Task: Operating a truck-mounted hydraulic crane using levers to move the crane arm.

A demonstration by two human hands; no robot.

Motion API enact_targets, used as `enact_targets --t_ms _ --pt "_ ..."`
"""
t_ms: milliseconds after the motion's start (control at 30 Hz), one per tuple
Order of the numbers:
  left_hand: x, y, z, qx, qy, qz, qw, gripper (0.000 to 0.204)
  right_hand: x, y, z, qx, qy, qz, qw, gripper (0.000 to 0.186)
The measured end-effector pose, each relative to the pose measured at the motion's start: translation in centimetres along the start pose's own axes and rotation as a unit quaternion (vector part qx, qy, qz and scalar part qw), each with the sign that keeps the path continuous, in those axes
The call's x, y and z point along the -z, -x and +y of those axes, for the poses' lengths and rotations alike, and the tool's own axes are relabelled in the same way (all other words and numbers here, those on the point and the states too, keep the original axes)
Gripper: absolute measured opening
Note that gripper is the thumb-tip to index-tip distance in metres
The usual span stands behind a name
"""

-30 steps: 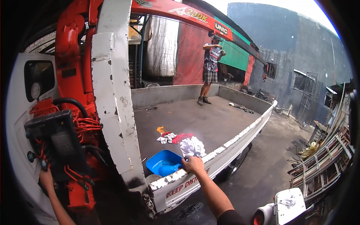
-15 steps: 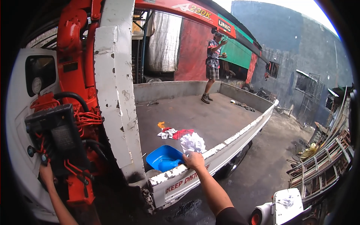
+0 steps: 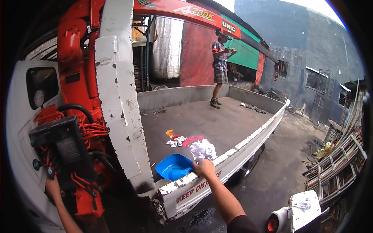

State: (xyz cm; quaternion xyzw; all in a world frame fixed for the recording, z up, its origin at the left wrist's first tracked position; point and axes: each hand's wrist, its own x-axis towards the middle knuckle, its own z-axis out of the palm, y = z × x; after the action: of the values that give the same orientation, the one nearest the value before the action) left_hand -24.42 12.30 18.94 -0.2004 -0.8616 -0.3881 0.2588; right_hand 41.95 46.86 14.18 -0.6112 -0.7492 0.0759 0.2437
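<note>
My left hand (image 3: 53,187) is at the lower left, its fingers closed around a black-knobbed lever (image 3: 49,171) below the dark control box (image 3: 58,136) of a red truck crane (image 3: 74,97). Part of those fingers is hidden. With my right hand (image 3: 204,167) I grip the chipped top edge of the truck bed's white side panel (image 3: 248,145). Just inside that panel, left of my right hand, lies a blue plastic basin (image 3: 169,162). Crumpled white cloth (image 3: 203,150) rests on the bed beyond my knuckles, next to red cloth (image 3: 192,140) and a small orange piece (image 3: 169,133).
Another person (image 3: 220,70) stands on the far part of the bed. Over it stretches the red boom (image 3: 167,9), with a hook (image 3: 276,73) at its far end. A white post (image 3: 120,105) rises between my hands. Ladders (image 3: 338,167) lean at the right.
The person on the bed has lowered a raised hand and brought both hands together in front. My view has shifted slightly; both my hands keep their places on the lever and the panel edge.
</note>
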Motion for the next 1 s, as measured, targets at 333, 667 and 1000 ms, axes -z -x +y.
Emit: enact_targets --t_ms 333,667,1000 --pt "0.9 1.2 0.9 0.005 0.010 0.007 1.000 0.034 0.1 -0.3 -0.2 -0.010 0.001 0.010 1.000 0.042" --pt "1.4 1.5 2.4 0.011 -0.002 0.009 1.000 0.035 0.1 -0.5 -0.2 -0.002 0.013 0.002 1.000 0.041" --pt "0.9 1.0 0.8 0.012 -0.001 0.015 1.000 0.038 0.0 -0.3 -0.2 -0.016 -0.018 0.012 1.000 0.041"
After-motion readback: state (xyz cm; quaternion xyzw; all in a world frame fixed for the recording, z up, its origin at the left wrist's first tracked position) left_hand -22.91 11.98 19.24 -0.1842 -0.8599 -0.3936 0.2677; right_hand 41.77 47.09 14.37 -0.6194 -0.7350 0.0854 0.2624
